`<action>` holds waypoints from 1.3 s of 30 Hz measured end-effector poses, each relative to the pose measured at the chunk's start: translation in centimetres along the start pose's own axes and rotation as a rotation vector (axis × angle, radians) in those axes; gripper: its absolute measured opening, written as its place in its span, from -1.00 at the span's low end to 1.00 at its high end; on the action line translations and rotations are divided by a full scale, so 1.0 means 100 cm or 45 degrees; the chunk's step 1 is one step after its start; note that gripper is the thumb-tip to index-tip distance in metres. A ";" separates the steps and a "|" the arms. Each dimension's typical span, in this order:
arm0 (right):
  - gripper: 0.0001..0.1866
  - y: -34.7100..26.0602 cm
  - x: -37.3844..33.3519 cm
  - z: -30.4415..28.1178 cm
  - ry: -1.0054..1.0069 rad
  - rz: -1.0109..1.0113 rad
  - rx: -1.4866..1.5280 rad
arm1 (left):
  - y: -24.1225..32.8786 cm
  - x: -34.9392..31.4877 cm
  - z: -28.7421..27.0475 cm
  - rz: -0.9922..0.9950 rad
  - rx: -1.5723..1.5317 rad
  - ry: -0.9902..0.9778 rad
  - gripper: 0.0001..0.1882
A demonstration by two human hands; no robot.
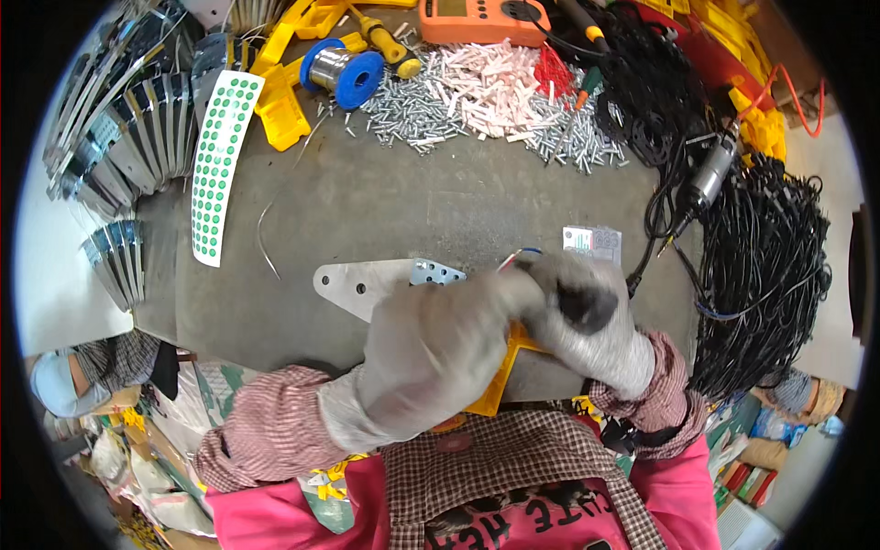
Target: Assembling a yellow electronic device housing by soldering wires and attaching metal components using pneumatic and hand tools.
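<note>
My left hand [435,335], in a grey-white glove, is closed, its fingertips blurred against my right hand. What it pinches is hidden. My right hand [591,316], gloved too and with a dark patch on the glove, is closed on thin wires [519,256], whose red, white and blue ends stick out past the fingers. Beside and partly behind my left hand lies a flat metal plate [344,284] with holes; a small light-blue perforated piece [434,272] sits at its right end. Under both hands a yellow plastic part [495,380] shows at the table's near edge.
Screws [412,115] and pale sleeves [490,87] are heaped at the back near a solder spool [344,73] and an orange meter [481,20]. Green-dotted stickers [223,170] and stacked metal parts stand left. An electric screwdriver [713,174] and black cables [765,266] lie right.
</note>
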State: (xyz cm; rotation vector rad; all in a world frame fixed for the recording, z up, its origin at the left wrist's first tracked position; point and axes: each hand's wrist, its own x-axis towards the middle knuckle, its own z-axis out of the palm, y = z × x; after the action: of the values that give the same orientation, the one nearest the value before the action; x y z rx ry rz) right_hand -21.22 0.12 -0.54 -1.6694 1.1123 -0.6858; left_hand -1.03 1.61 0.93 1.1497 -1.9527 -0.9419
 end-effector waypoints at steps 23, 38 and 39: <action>-0.64 -0.018 0.004 -0.014 -0.172 -0.328 -0.730 | -0.004 0.015 -0.009 -0.231 -0.083 -0.078 -0.63; -0.49 0.025 0.153 -0.148 0.510 -0.416 -1.005 | -0.081 -0.024 -0.164 -0.034 0.697 -0.033 -0.75; -0.49 0.028 0.173 -0.152 0.407 -0.323 -1.070 | -0.081 -0.015 -0.172 0.398 1.636 -0.494 -0.78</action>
State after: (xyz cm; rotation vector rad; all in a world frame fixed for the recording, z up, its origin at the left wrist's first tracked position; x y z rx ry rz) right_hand -27.59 -22.09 1.29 -2.5034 1.5637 -0.7061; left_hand 17.12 -4.05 2.69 1.2204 -3.0425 0.4470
